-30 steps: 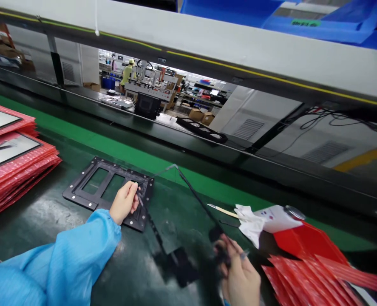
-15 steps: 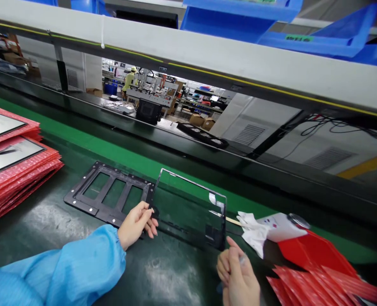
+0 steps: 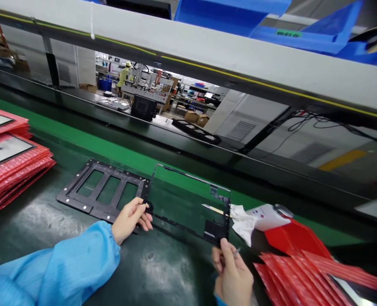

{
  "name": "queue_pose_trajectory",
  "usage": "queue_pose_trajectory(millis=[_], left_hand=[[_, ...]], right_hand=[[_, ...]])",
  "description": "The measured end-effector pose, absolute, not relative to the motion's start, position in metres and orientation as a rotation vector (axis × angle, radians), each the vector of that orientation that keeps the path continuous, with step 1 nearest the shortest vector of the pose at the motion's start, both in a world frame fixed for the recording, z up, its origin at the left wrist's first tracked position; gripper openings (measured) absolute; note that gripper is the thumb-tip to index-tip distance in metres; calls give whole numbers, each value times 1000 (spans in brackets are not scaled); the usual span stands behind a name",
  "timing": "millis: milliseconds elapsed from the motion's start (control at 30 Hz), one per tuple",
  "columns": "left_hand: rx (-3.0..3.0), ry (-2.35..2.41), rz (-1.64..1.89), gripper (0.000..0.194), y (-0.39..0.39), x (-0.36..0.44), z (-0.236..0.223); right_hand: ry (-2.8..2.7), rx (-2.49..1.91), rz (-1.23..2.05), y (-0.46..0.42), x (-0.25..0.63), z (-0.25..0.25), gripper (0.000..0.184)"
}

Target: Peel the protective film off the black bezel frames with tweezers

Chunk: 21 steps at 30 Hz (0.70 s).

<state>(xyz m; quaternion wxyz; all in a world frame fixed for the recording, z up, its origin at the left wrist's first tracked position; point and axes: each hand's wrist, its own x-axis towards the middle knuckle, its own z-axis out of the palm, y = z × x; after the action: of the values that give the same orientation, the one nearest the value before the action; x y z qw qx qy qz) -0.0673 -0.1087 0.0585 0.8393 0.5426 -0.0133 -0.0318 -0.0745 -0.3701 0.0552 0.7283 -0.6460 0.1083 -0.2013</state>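
Between my hands a thin black rectangular frame (image 3: 188, 173) is held up, its middle open so the green bench shows through. My left hand (image 3: 132, 219) pinches its left side near the bottom corner. At the lower right corner, my right hand (image 3: 232, 265) has thumb and fingers closed on the frame, just below a square black piece attached there. Behind and beside my left hand, a thicker black plate (image 3: 94, 187) with three windows and silver dots lies flat on the bench; my hand covers its near right corner.
Red bubble-wrap sleeves (image 3: 19, 163) with framed panels are stacked at left, more red sleeves (image 3: 290, 276) at right. A thin-bladed knife (image 3: 215, 209), white cloth (image 3: 244, 225) and white bottle (image 3: 267, 214) lie right of the thin frame. A shelf with blue bins (image 3: 220, 17) runs overhead.
The thin frame, first blurred and steeply tilted, has swung round to face me more squarely. My left hand has moved down and right. My right fingers, looser half a second ago, are at its corner.
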Motion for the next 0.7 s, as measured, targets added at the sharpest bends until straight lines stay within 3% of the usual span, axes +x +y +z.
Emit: queue_pose_trajectory(millis=[700], left_hand=[[1168, -21, -89, 43, -104, -65, 60]], right_hand=[[192, -1435, -452, -370, -79, 55, 40]])
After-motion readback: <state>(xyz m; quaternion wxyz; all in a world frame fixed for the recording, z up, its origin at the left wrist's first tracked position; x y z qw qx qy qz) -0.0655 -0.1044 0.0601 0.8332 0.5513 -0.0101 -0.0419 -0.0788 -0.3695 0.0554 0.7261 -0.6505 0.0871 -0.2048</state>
